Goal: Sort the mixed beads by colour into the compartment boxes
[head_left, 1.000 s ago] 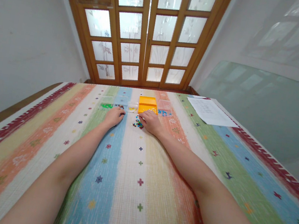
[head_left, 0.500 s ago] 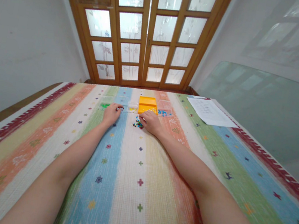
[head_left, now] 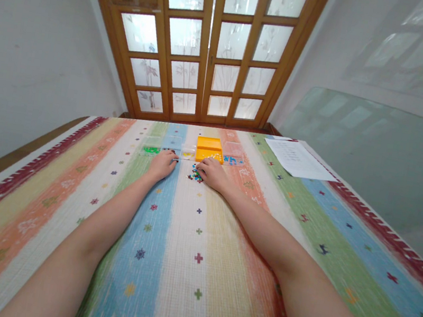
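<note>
A small pile of mixed-colour beads (head_left: pixel 195 175) lies on the striped cloth between my hands. My right hand (head_left: pixel 212 173) rests at its right edge, fingers curled together at the beads; whatever they pinch is too small to make out. Left of the pile, my left hand (head_left: pixel 163 165) is closed in front of a clear box, and a tiny dark spot shows by its fingertips. Green pieces (head_left: pixel 152 150) lie in a clear box beyond it, with dark ones partly hidden by the fingers. Yellow pieces (head_left: pixel 187 154) sit in another clear box. An orange-yellow box (head_left: pixel 210 143) with an open lid holds pale pieces.
Blue pieces (head_left: pixel 232 160) fill part of a clear box at the right end of the row. A printed paper sheet (head_left: pixel 295 159) lies on the far right of the striped tablecloth (head_left: pixel 184 283). Wooden glazed doors (head_left: pixel 205 66) stand behind the table.
My left hand has shifted slightly right, away from the green pieces, which now show more fully. My right hand stays almost still beside the bead pile.
</note>
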`<state>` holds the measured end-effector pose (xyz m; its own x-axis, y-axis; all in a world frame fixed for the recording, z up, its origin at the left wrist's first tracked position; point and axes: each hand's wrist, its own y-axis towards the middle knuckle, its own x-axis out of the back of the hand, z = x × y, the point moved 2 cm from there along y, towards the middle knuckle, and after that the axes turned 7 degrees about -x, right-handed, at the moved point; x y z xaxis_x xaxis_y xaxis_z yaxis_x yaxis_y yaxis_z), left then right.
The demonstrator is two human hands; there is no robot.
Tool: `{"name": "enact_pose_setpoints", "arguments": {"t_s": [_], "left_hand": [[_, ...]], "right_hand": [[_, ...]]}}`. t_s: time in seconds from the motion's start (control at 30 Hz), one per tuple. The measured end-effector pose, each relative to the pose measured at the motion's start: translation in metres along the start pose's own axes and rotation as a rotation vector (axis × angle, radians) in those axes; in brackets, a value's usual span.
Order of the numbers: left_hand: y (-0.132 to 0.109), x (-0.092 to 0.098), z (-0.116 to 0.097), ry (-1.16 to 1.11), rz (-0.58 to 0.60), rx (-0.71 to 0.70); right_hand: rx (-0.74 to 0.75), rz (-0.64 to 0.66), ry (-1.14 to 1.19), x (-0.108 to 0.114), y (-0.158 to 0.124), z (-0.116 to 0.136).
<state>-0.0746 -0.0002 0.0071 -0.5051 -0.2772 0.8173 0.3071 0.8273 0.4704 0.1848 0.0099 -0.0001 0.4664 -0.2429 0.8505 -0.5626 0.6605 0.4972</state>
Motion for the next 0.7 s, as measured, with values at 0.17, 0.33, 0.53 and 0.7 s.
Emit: {"name": "enact_pose_setpoints", "arguments": {"t_s": [0.17,0.33,0.53,0.7], "left_hand": [[-0.001,-0.004,0.003,0.067,0.068,-0.032],[0.000,-0.004,0.001,0.069,0.062,-0.041],[0.001,0.001,0.006,-0.031,-0.087,0.091],[0.000,0.005,0.018,-0.224,-0.249,0.250]], "right_hand": [[-0.017,0.016,0.070,-0.002,0.001,-0.005],[-0.038,0.027,0.109,-0.004,0.002,-0.008],[-0.032,0.031,0.083,-0.007,0.003,-0.009],[-0.027,0.036,0.079,-0.009,0.002,-0.010]]}}
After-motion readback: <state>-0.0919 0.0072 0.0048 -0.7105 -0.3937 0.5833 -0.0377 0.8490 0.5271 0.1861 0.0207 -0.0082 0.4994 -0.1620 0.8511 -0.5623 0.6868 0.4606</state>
